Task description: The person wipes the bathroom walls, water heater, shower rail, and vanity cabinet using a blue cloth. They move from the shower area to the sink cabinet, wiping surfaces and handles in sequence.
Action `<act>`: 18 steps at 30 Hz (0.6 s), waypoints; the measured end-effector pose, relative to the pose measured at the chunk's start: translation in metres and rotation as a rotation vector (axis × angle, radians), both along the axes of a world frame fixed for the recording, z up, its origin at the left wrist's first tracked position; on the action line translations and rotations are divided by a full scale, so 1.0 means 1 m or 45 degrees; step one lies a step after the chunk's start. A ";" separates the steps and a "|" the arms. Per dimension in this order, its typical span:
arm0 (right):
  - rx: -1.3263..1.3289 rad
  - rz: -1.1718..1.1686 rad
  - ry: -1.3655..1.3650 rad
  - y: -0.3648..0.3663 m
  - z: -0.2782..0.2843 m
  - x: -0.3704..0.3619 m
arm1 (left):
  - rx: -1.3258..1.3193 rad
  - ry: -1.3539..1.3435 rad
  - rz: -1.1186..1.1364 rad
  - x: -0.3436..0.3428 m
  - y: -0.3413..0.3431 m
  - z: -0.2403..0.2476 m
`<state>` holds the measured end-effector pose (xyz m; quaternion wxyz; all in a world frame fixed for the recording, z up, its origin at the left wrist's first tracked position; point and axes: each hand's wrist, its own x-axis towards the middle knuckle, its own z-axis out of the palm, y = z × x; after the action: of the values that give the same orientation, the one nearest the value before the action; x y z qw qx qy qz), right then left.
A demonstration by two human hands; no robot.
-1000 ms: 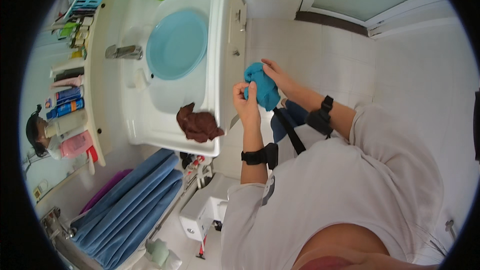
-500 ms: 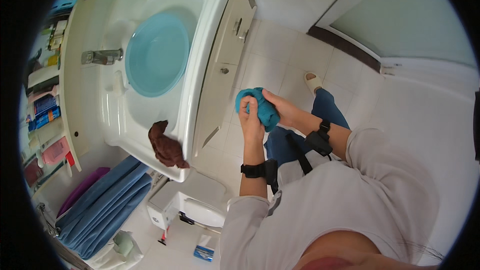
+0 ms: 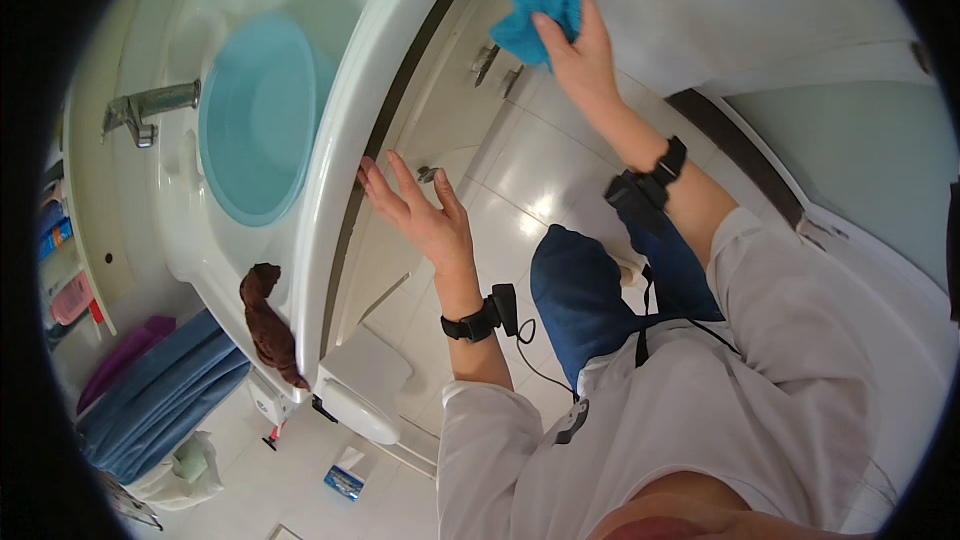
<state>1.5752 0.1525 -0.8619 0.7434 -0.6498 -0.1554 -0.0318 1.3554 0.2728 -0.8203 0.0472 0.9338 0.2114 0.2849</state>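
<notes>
While the right hand grasps a blue cloth at the upper middle of the frame, the left hand is released and spread near the sink's front edge, left of centre; whether it touches, I cannot tell. At upper left, 1 light-blue basin sits in the sink; at lower left, 1 brown cloth lies on the sink's corner.
</notes>
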 end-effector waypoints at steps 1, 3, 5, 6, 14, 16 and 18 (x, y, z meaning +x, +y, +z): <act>-0.027 -0.019 -0.141 0.020 -0.008 0.002 | 0.098 0.043 0.032 0.000 0.004 -0.014; -0.054 -0.095 -0.351 0.062 -0.025 -0.011 | 0.220 0.019 0.083 0.005 0.014 -0.042; -0.066 -0.111 -0.497 0.086 -0.044 -0.032 | 0.283 -0.096 0.097 0.012 0.025 -0.065; -0.067 -0.085 -0.552 0.093 -0.054 -0.043 | 0.304 -0.135 0.130 0.015 0.031 -0.075; -0.164 0.098 -1.430 0.107 -0.105 -0.028 | 0.597 -0.308 0.254 0.030 0.072 -0.119; -0.235 0.079 -1.262 0.104 -0.097 -0.006 | 0.608 -0.268 0.338 0.032 0.074 -0.120; 0.003 -0.210 -1.175 0.105 -0.074 0.022 | 0.651 -0.304 0.325 0.035 0.074 -0.120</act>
<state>1.5977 0.2578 -0.9359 0.5924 -0.5771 -0.4175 -0.3765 1.3906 0.3468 -0.9401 -0.2010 0.8412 0.2415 0.4400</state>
